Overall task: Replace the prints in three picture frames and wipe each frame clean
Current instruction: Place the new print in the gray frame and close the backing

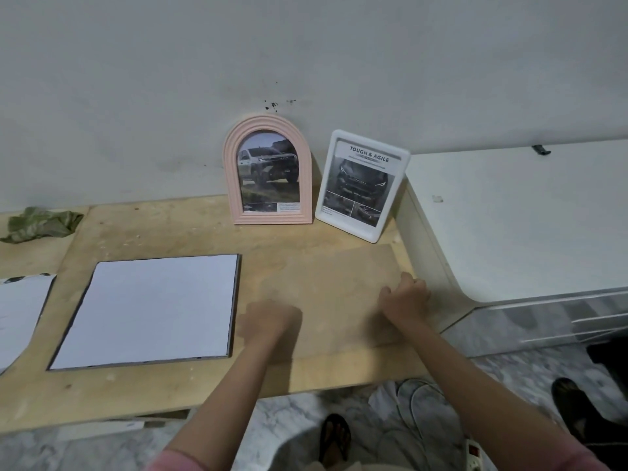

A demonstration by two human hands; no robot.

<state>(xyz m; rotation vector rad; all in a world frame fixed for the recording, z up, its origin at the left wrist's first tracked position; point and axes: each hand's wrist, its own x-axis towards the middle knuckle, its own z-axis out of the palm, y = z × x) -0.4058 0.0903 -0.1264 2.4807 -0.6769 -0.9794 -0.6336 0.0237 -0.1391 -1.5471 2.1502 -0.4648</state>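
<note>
Both my hands, left (272,319) and right (404,297), curled, gripped edges of brown backing board (333,287) lying near right; third frame's reassembly underway; next, lift board onto white print (149,309).

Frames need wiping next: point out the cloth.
The green cloth lies crumpled at the table's far left edge by the wall, left of the pink frame.

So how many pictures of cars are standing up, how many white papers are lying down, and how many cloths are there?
Standing car pictures: 2, the pink arched frame and the white frame.
White papers lying flat: 2, the big white sheet and the paper at the left edge.
Cloths: 1, the green cloth.
Total: 5.
</note>
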